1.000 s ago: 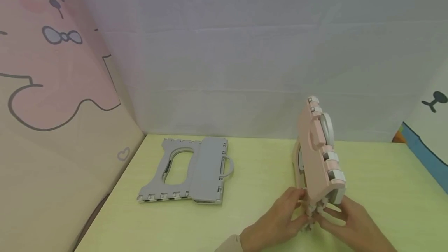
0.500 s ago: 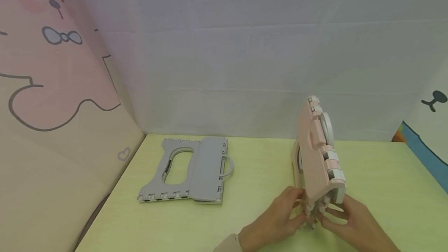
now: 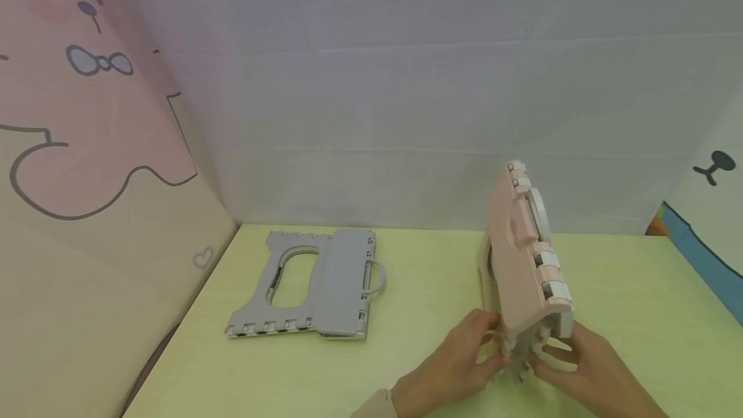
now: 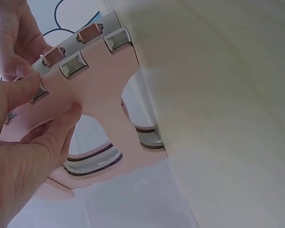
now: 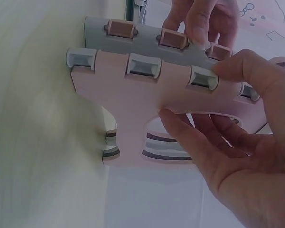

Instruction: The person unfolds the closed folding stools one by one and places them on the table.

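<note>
A pink and white folding step stool [image 3: 522,257] stands upright on its side at the right of the table, in the head view. Its two leg panels are partly spread, and the hinged edges show at the near end. My left hand [image 3: 453,363] grips the left leg panel, thumb at the hinged edge and fingers through the cutout, as the left wrist view shows. On the other side, my right hand [image 3: 592,366] grips the right leg panel [image 5: 126,92], thumb by a white hinge knuckle [image 5: 204,78]. The top panel hides part of the fingers in the head view.
A grey folding step stool [image 3: 345,282] lies folded flat at the left of the pale yellow table [image 3: 278,379]. A white cloth wall [image 3: 371,115] rises behind, and printed cloth [image 3: 99,179] hangs along the left side.
The near ends of the pink stool's leg panels have spread slightly further apart, the left one shifting a little left. Both hands keep their grip. The grey stool stays put.
</note>
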Motion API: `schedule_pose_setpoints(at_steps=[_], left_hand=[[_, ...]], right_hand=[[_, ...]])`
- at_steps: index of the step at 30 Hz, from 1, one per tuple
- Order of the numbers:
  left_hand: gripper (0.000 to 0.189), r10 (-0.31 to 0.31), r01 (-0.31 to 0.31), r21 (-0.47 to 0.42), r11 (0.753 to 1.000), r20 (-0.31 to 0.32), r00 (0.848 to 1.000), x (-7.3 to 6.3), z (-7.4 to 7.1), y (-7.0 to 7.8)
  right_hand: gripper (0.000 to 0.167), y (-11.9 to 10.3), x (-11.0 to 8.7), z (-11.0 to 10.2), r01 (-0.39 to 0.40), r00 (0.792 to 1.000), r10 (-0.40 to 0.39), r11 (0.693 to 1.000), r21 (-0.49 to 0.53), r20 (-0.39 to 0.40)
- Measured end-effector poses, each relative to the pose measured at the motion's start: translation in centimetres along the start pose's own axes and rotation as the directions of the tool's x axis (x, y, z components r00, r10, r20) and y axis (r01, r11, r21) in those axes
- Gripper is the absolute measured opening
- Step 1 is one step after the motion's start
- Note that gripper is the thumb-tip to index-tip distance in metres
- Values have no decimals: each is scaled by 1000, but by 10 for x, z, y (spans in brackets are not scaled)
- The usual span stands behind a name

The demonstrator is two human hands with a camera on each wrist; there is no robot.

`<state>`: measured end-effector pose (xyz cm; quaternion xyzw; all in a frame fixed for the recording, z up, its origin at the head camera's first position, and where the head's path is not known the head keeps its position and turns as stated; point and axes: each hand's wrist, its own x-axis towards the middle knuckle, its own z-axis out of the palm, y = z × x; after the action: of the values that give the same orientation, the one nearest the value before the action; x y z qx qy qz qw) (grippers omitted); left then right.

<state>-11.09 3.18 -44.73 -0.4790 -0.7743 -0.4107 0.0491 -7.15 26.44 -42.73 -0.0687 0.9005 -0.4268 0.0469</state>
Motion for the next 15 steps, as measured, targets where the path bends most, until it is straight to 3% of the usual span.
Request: schedule_pose_setpoints(at_steps=[15], left_hand=[[57, -15, 15, -7, 1000, -4, 1000, -1, -3, -3]], right_hand=[[78, 10, 0, -4, 63, 998, -63, 998, -10, -30]])
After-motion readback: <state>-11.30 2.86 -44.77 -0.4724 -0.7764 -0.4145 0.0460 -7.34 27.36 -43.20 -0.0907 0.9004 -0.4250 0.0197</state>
